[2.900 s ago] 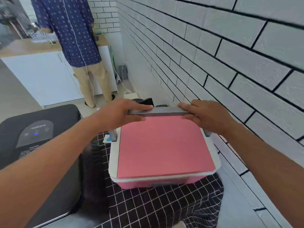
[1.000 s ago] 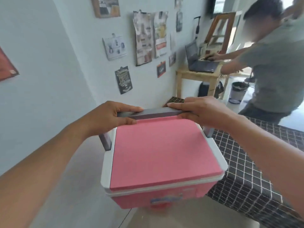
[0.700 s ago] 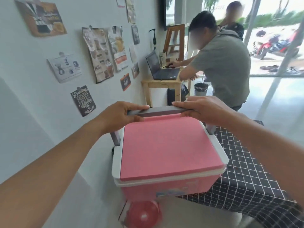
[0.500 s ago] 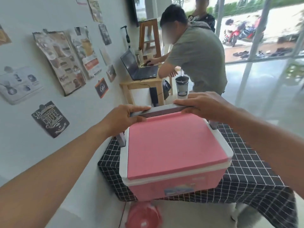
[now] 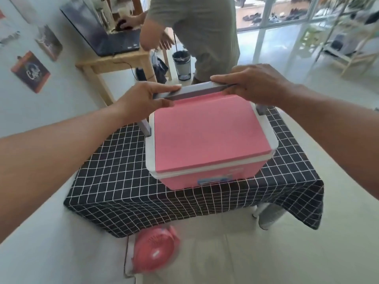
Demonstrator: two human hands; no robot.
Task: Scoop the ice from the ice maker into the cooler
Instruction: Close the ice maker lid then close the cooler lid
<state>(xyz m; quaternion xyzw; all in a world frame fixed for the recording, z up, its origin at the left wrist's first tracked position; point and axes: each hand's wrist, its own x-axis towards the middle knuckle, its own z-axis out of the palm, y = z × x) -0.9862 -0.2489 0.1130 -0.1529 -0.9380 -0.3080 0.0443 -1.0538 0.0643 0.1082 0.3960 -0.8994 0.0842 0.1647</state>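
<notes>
Cooler handle, a flat grey plastic bar [image 5: 196, 90], is pinched at its ends by the left hand [image 5: 141, 99] and the right hand [image 5: 256, 83], thumbs under and fingers over, both forearms stretched forward. Below it the pink box-shaped cooler with a white rim [image 5: 207, 138] has its lid closed, contents hidden. It sits over the black white-checked cloth covering the surface [image 5: 114, 181]; contact is unclear. A pink round fan [image 5: 153, 251] lies on the floor.

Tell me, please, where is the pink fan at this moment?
In the head view, the pink fan is on the floor at the bottom centre, just in front of the table with the black checked cloth, below the pink cooler.
</notes>
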